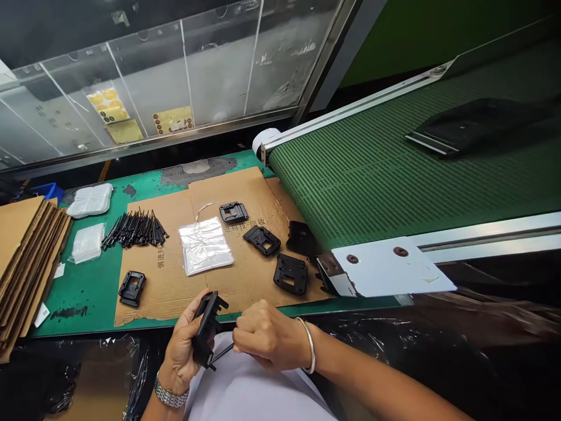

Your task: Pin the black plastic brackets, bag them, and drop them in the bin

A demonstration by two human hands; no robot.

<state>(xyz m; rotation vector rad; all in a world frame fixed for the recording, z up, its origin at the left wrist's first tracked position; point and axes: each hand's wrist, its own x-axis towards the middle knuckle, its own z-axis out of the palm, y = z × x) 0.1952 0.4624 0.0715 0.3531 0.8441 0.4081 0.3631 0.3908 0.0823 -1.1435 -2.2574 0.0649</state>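
Two hands work at the near edge of the green worktop (87, 292), just over its front rim and above a white garment. The left hand (184, 345), with a metal watch (169, 397) on its wrist, is closed round a black plastic part (205, 324), held upright with thumb and fingers wrapped about its lower half. The right hand (263, 338), with a silver bangle (309, 345) on its wrist, is curled shut, its fingertips pinching a thin black rod (222, 352) whose far end meets the bottom of the held part. Beyond the hands a flattened cardboard sheet (175, 280) covers the middle of the worktop. On it lie four loose black parts (290, 273) towards its right edge and a fifth one (131, 287) on its left edge, with a clear plastic bag (205, 245) between them. A bundle of black rods (135, 229) lies across the sheet's far left corner. Two white packets (90, 200) sit near the worktop's far left corner, beside a stack of cardboard (26, 257) along the left edge. A green conveyor belt (385, 175) runs off from the worktop's right edge and carries a black piece (473, 126) well up its length.
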